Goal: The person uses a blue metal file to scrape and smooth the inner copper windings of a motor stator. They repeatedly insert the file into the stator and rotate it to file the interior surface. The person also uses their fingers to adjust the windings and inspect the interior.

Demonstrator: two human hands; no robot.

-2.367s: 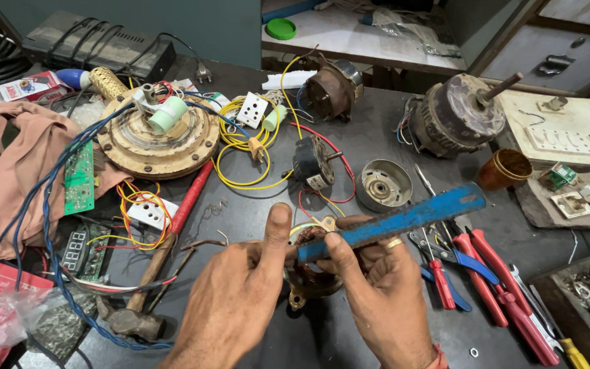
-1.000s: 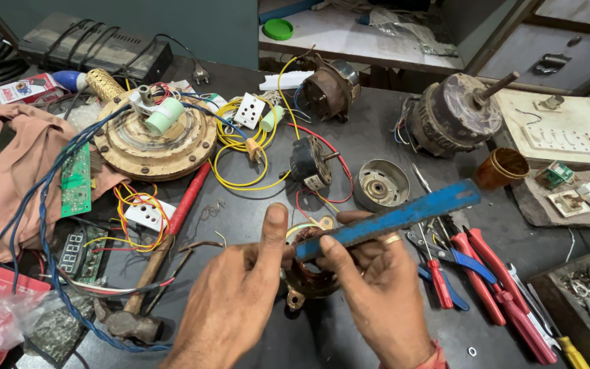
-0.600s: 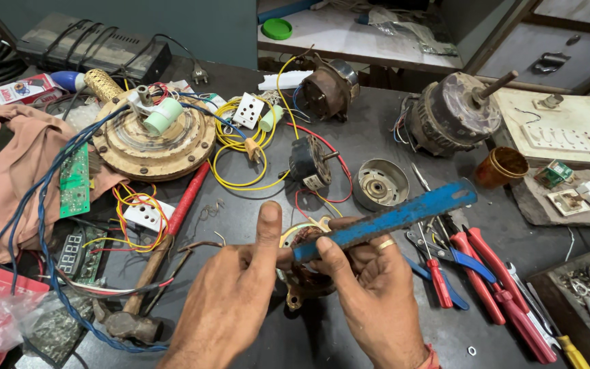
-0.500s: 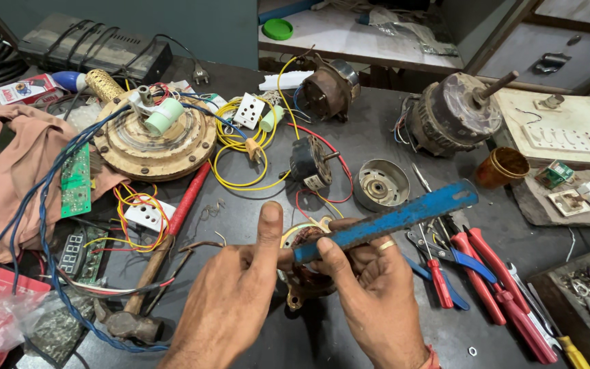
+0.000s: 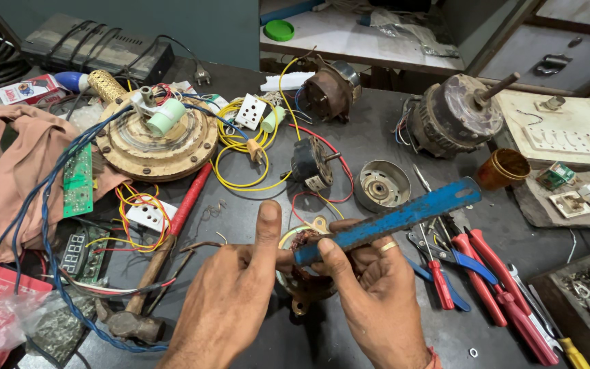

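Blue file: a flat, worn bar with chipped paint, its long axis pointing toward two o'clock over the bench. My right hand has its grip closed on the lower end; my left hand holds what seems a small motor winding, thumb raised.

We see a worn blue file, red-handled pliers, coiled yellow wire, a green circuit board, a pinkish-brown cloth, a rusty tan motor disc and a dark grey bench.
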